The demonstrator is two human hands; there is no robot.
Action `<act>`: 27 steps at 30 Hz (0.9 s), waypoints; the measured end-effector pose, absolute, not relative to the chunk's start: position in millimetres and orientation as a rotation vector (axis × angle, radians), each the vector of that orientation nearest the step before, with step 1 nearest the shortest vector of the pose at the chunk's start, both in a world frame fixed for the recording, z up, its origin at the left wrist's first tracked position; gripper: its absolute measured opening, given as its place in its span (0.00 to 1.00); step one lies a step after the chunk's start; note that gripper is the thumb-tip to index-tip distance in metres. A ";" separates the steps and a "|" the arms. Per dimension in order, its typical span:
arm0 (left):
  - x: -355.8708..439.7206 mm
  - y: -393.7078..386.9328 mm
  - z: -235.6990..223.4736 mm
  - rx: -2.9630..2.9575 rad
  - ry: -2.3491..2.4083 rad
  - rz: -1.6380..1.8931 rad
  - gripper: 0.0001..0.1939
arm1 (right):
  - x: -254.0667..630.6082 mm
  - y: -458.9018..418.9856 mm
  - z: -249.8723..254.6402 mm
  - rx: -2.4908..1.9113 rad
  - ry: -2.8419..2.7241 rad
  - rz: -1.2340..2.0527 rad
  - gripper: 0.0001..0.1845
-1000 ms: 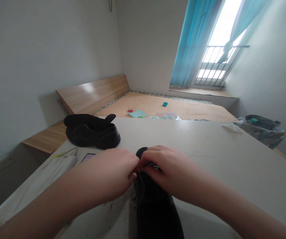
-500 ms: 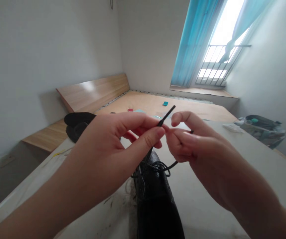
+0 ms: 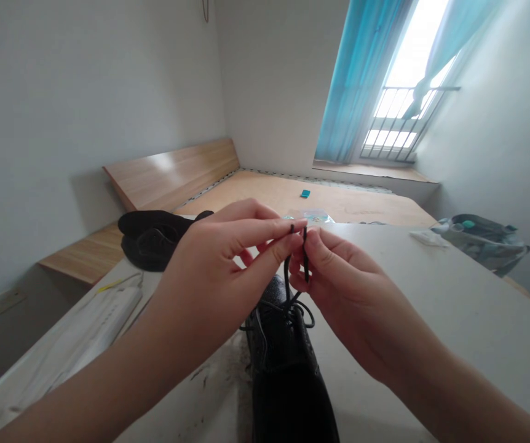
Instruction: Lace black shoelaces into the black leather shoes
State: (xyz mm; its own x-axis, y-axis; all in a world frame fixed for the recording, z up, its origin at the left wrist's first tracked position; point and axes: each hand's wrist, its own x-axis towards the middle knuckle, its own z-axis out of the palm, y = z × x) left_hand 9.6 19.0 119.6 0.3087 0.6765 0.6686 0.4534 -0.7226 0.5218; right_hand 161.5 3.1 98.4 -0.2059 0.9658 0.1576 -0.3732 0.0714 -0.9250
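Note:
A black lace-up shoe [image 3: 276, 341] stands on the white table below my hands. From its front rises a thin black shoelace [image 3: 287, 280], its upper part between my fingers. My left hand [image 3: 241, 240] pinches the lace between thumb and index finger. Close beside it, my right hand [image 3: 343, 271] is closed with its thumb pressed on another stretch of lace, which hangs down past the fingers. Both sets of fingertips nearly touch above the shoe. Loops of lace lie over the shoe's front.
Behind my left hand sits a second black shoe [image 3: 152, 240]. The white table [image 3: 468, 320] stretches to both sides. Beyond it lie a wooden board [image 3: 265, 187] with a small teal item [image 3: 305, 193] and a clear packet [image 3: 318, 217]. A grey bag [image 3: 489, 240] stands at the right.
My right hand has moved in against the left, and its raised index finger has come down onto the lace. The lace end that stuck up to the right no longer does.

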 end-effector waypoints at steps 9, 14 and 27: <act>13.4 13.5 120.5 2.197 0.787 1.361 0.08 | 160.2 0.7 97.8 -0.450 -1.079 1.658 0.11; 13.6 14.2 120.5 2.193 0.795 1.307 0.07 | 161.2 6.9 95.3 -0.498 -1.132 1.596 0.14; 5.2 16.3 125.4 2.128 0.893 1.212 0.14 | 183.2 -9.3 118.4 -0.769 -1.915 1.231 0.16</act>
State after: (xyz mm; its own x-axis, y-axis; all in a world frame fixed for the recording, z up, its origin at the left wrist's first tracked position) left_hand 5.2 16.3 125.4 0.3798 0.7572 0.5314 0.2831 -0.6420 0.7125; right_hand 183.2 -9.3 118.4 -0.5610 0.7885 0.2518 0.0981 0.3655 -0.9256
